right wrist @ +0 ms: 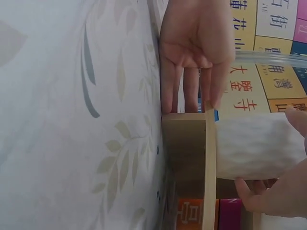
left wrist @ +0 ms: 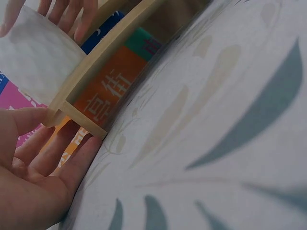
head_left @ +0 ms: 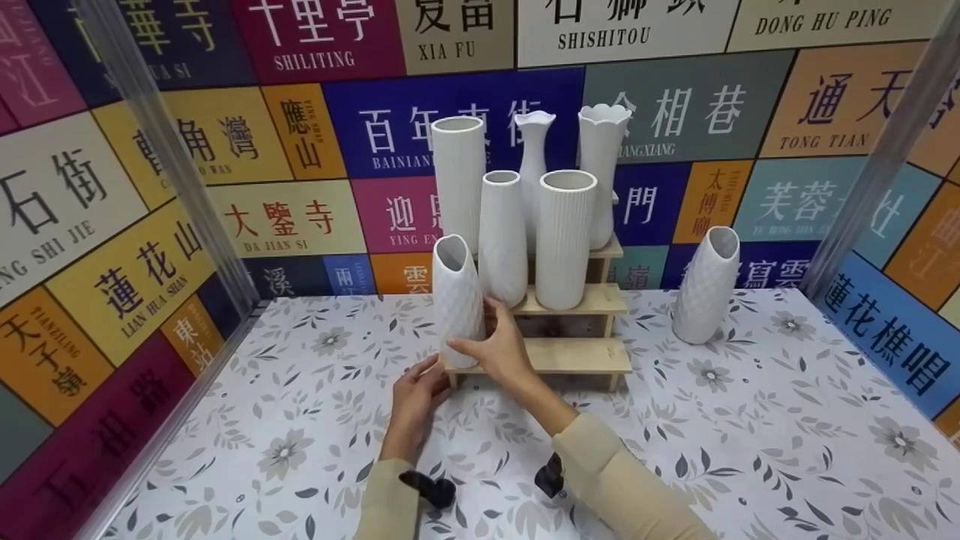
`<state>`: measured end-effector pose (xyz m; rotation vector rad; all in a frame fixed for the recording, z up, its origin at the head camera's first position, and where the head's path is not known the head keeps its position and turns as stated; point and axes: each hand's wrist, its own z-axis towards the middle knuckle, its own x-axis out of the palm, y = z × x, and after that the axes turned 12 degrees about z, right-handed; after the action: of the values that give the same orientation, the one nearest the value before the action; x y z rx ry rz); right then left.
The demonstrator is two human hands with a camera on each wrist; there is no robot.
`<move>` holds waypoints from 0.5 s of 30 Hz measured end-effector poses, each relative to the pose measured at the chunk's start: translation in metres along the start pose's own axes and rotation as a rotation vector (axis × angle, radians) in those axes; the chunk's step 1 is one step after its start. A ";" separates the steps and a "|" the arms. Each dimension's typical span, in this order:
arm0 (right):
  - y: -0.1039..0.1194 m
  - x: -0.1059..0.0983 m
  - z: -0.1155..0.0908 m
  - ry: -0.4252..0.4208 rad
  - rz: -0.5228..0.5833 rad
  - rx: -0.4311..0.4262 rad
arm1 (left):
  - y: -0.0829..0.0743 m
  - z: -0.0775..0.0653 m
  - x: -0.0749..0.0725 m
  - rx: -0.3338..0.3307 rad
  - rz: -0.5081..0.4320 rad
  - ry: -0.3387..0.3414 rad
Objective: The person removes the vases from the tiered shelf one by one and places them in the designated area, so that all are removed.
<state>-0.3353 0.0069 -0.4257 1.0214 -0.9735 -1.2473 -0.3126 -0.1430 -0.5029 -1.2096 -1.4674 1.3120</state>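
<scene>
A white vase (head_left: 454, 296) with a slanted mouth and dimpled sides stands upright at the left end of the lowest step of a tiered wooden stand (head_left: 574, 356). My right hand (head_left: 501, 346) grips its lower part, thumb on the near side and fingers round its right side. In the right wrist view the bottom of this vase (right wrist: 259, 146) is right at the board. My left hand (head_left: 416, 397) holds the left front corner of the lowest step; the left wrist view has its thumb by the board's end and its fingers around the short leg (left wrist: 84, 120).
On the upper steps are several white vases, among them a ribbed one (head_left: 566, 240), a smooth tapered one (head_left: 502, 240) and a scalloped one (head_left: 600, 172). Another slanted-mouth vase (head_left: 706, 289) stands on the floral tabletop (head_left: 750, 420) at right. A sign-patterned wall (head_left: 285, 217) rises behind.
</scene>
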 end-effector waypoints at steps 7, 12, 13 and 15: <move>-0.006 0.009 0.002 -0.039 -0.021 -0.010 | 0.001 -0.001 -0.001 0.012 -0.004 0.004; -0.009 0.010 0.004 -0.060 -0.061 -0.025 | 0.001 -0.001 -0.001 0.018 0.006 0.009; -0.009 0.009 0.003 -0.065 -0.066 -0.025 | 0.001 -0.001 -0.002 0.020 0.010 0.009; -0.008 0.007 0.002 -0.073 -0.069 -0.030 | 0.001 -0.001 -0.002 0.028 0.008 0.014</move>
<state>-0.3389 -0.0004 -0.4330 0.9997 -0.9796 -1.3601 -0.3109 -0.1448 -0.5033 -1.2058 -1.4316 1.3229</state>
